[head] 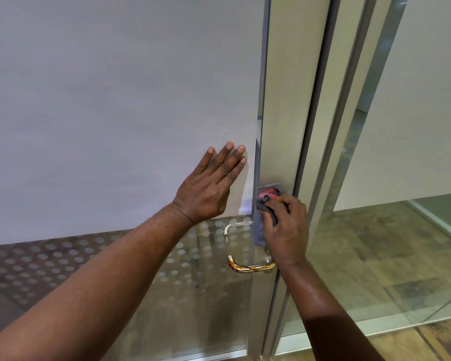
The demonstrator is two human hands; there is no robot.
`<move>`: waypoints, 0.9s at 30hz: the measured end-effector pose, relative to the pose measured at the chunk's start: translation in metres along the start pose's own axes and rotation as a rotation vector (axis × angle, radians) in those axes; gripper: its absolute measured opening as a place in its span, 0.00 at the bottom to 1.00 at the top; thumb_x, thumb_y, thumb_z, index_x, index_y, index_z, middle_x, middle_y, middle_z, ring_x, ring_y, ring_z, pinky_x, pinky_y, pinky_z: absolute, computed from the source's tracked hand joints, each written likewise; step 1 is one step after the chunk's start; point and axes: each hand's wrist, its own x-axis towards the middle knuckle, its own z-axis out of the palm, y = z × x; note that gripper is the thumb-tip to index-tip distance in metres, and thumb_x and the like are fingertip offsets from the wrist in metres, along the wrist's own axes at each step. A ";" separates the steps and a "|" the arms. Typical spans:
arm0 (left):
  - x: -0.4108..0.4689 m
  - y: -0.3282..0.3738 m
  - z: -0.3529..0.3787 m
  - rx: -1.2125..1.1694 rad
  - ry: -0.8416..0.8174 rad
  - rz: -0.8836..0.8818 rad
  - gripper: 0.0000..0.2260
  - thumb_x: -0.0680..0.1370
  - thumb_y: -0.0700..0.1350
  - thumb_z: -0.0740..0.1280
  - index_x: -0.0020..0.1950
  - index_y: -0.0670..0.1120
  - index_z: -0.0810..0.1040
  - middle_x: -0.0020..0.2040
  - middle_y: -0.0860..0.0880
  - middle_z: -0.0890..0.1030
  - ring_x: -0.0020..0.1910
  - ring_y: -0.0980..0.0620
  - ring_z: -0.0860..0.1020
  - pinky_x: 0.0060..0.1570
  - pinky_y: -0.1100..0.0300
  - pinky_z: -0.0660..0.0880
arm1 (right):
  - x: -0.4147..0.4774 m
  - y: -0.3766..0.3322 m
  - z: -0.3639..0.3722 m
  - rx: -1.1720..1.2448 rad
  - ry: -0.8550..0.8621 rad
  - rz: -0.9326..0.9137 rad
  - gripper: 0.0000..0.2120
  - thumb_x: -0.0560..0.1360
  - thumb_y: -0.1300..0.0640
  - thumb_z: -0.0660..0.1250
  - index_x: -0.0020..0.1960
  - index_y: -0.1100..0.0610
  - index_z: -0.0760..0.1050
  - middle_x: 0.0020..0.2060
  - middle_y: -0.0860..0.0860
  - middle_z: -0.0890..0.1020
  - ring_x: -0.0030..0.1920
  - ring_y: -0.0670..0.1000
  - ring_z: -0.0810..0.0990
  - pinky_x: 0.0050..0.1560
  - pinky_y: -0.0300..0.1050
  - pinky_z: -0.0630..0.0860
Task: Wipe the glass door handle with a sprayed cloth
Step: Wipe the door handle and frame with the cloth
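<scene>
Two bare forearms reach up from the bottom edge toward the glass door [115, 100]. Left hand [208, 186] lies flat on the frosted pane near the door's right edge, fingers straight and close together, holding nothing. Right hand [287, 227] has its fingers curled round a grey cloth [259, 227] with a pink patch at its top, pressing it against the metal stile [284, 113] on the door's right edge. The lever handle [248, 267] sits just below that hand, shiny and bare. A band of frosted dots [63, 256] crosses the pane lower down.
</scene>
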 end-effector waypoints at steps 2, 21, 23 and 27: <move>0.000 -0.001 0.000 -0.002 0.005 -0.001 0.28 0.78 0.33 0.62 0.79 0.37 0.65 0.79 0.38 0.64 0.80 0.40 0.59 0.79 0.42 0.52 | -0.017 0.006 0.005 -0.015 -0.056 -0.002 0.14 0.71 0.63 0.76 0.56 0.57 0.83 0.56 0.54 0.78 0.54 0.58 0.78 0.54 0.54 0.79; -0.001 0.000 0.000 0.001 -0.026 0.001 0.28 0.79 0.35 0.61 0.80 0.38 0.64 0.80 0.38 0.63 0.81 0.41 0.57 0.80 0.43 0.51 | 0.001 0.007 -0.010 0.043 -0.035 0.159 0.15 0.75 0.58 0.76 0.61 0.56 0.83 0.60 0.55 0.79 0.56 0.53 0.80 0.50 0.44 0.81; -0.001 0.000 0.000 -0.002 -0.024 -0.001 0.28 0.79 0.35 0.62 0.80 0.38 0.64 0.80 0.38 0.63 0.81 0.41 0.57 0.79 0.42 0.51 | 0.005 0.005 -0.012 0.043 -0.022 0.164 0.14 0.74 0.58 0.77 0.59 0.56 0.83 0.57 0.56 0.78 0.52 0.54 0.80 0.45 0.45 0.82; 0.000 -0.001 0.000 0.003 -0.018 0.000 0.28 0.78 0.34 0.62 0.79 0.37 0.64 0.80 0.38 0.63 0.81 0.41 0.57 0.79 0.42 0.51 | -0.001 0.009 -0.008 -0.002 -0.017 0.121 0.14 0.73 0.60 0.77 0.58 0.57 0.83 0.54 0.56 0.79 0.52 0.57 0.80 0.43 0.49 0.83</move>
